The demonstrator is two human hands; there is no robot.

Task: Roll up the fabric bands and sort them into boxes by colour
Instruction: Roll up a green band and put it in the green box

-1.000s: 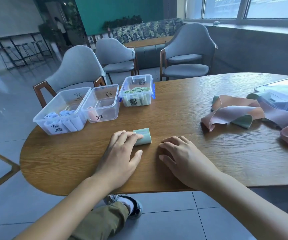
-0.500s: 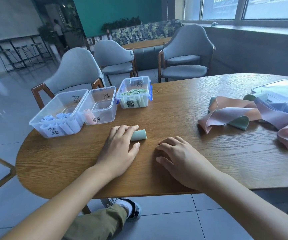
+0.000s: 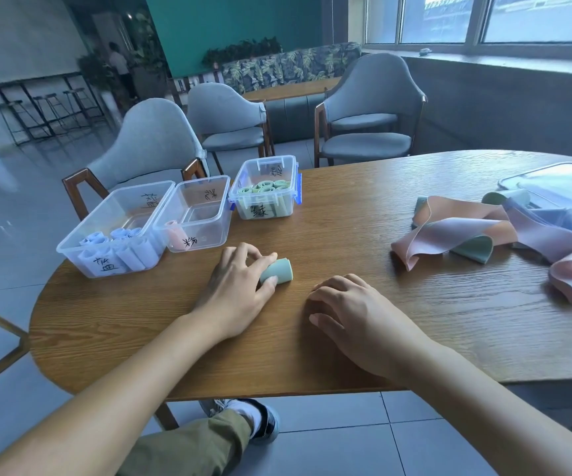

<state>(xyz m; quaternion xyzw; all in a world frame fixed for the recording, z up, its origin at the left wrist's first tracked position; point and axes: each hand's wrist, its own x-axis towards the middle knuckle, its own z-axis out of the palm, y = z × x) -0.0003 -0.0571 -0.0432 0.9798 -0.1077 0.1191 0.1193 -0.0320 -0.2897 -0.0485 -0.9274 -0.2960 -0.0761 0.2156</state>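
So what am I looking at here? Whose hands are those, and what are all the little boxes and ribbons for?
There is no machine here. A person wears a camera on their head, so you see their own two hands from above.

The left hand curls its fingers round a rolled-up green band on the wooden table. The right hand rests on the table and holds nothing.

Three clear boxes stand at the far left: the blue box holds blue rolls, the pink box holds one pink roll, and the green box holds green rolls. On the right lies a pile of loose bands, pink, green and bluish, not rolled yet. Grey chairs stand behind.
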